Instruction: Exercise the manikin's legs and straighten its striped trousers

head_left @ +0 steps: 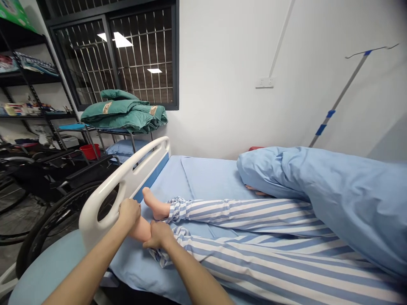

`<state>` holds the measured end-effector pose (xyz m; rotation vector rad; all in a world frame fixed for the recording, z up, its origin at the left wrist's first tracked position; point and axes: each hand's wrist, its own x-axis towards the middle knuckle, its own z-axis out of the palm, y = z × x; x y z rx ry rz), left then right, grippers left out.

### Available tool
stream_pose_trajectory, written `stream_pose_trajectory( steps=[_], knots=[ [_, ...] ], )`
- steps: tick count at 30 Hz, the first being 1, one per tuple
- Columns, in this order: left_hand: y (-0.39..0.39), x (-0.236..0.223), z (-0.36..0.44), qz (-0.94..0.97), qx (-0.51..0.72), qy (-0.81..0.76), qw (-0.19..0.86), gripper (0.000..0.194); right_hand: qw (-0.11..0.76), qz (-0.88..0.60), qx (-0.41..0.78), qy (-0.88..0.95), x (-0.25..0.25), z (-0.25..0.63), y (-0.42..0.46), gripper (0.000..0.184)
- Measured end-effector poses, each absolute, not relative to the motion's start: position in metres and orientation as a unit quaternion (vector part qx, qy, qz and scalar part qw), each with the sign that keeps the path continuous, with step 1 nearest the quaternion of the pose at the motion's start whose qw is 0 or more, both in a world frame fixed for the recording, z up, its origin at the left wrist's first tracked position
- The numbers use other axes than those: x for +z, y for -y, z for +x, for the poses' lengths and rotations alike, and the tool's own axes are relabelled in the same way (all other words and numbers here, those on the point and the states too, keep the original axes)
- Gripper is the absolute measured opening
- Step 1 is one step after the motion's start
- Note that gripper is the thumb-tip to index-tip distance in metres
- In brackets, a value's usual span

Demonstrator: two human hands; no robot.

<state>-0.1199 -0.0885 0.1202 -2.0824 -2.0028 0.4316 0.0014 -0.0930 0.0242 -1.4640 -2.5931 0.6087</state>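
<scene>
Hands point(129, 213) point(158, 235) around a half-hidden foot point(140, 231)

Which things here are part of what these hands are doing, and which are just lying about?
Part of it: left hand, right hand, the bare foot between them, its striped pyjama leg.

Just lying about: green folded blankets, wheelchair, red bucket, IV pole.

The held bare foot point(140, 230) is gripped between the left hand point(129, 213) and the right hand point(158, 235). The other bare foot point(154, 203) stands with toes up just beside it, coming from a blue-striped trouser leg point(241, 214).
</scene>
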Motion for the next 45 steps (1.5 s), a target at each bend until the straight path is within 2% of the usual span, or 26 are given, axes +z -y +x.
stream_pose_trajectory(
  steps=[7, 14, 18, 20, 23, 30, 37, 45],
  knots=[
    [0.081, 0.099, -0.122, -0.729, 0.100, 0.670, 0.101, 0.038, 0.049, -0.495, 0.198, 0.845, 0.017, -0.001, 0.088, 0.071],
    [0.095, 0.065, -0.131, -0.604, -0.121, 0.761, 0.205, 0.044, 0.047, -0.495, 0.208, 0.842, 0.019, 0.000, 0.088, 0.076],
    [0.107, 0.048, -0.129, -0.500, -0.272, 0.794, 0.215, 0.038, 0.058, -0.497, 0.217, 0.838, 0.022, 0.002, 0.091, 0.073],
    [0.114, 0.045, -0.128, -0.495, -0.305, 0.787, 0.206, 0.036, 0.060, -0.498, 0.210, 0.839, 0.023, 0.002, 0.093, 0.073],
    [0.125, 0.047, -0.130, -0.532, -0.268, 0.778, 0.197, 0.038, 0.055, -0.498, 0.193, 0.844, 0.025, 0.002, 0.095, 0.073],
    [0.135, 0.078, -0.142, -0.612, -0.074, 0.756, 0.221, 0.050, 0.048, -0.495, 0.193, 0.846, 0.026, 0.001, 0.096, 0.070],
    [0.111, 0.115, -0.134, -0.680, 0.088, 0.716, 0.132, 0.043, 0.052, -0.490, 0.186, 0.850, 0.024, 0.001, 0.096, 0.072],
    [0.080, 0.113, -0.120, -0.681, 0.133, 0.715, 0.090, 0.033, 0.055, -0.474, 0.197, 0.856, 0.016, 0.000, 0.088, 0.075]
  ],
)
